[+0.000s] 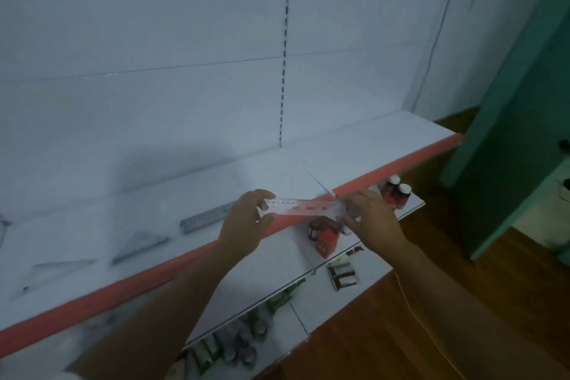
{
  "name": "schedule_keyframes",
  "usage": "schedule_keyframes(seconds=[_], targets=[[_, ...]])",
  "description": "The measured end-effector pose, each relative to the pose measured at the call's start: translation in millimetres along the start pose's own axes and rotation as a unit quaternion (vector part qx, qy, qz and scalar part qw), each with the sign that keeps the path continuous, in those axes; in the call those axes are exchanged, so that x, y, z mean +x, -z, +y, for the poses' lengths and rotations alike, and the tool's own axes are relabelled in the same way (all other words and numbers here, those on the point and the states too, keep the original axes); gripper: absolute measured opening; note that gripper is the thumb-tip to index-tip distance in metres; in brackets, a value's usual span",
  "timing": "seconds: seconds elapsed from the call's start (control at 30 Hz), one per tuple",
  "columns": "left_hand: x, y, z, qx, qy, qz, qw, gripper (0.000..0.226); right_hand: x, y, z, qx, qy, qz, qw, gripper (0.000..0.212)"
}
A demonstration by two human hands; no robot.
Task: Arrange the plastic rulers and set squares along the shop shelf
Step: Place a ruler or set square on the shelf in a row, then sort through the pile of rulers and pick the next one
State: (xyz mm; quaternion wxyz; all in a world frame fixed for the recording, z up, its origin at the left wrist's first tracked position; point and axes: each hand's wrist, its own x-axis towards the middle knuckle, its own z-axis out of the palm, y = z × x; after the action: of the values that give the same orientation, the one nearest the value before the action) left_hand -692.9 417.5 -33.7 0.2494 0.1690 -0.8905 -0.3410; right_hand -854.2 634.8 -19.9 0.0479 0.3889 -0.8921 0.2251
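Holding a clear plastic ruler with red markings [303, 207] level above the white shelf with red front edge [385, 145], left hand [246, 219] and right hand [370, 219] pinching its ends. Judging next: lowering it flat, right of the grey ruler [205, 216] and clear set squares [140, 244].

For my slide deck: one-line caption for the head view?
Both hands, left hand and right hand, hold a clear ruler above the shelf edge.
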Motion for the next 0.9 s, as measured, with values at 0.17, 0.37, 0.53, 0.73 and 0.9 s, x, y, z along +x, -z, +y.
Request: schedule_keyframes(seconds=[0.17, 0.37, 0.53, 0.73, 0.9], targets=[[-2, 36, -42, 0.026, 0.043, 0.048, 0.998, 0.028, 51, -36, -35, 0.039, 0.073, -0.044, 0.996, 0.035], [-15, 73, -94, 0.113, 0.097, 0.052, 0.987, 0.03, 93, -82, -80, 0.063, 0.14, -0.1, 0.983, 0.034], [-24, 90, -119, 0.182, 0.141, 0.022, 0.973, 0.03, 115, -109, -102, 0.061, 0.179, -0.136, 0.972, 0.033], [-13, 90, -120, 0.235, 0.188, -0.007, 0.954, 0.031, 140, -120, -104, 0.057, 0.223, -0.175, 0.957, 0.028], [-5, 86, -113, 0.242, 0.196, -0.032, 0.95, 0.026, 149, -123, -90, 0.068, 0.238, -0.224, 0.943, 0.03]])
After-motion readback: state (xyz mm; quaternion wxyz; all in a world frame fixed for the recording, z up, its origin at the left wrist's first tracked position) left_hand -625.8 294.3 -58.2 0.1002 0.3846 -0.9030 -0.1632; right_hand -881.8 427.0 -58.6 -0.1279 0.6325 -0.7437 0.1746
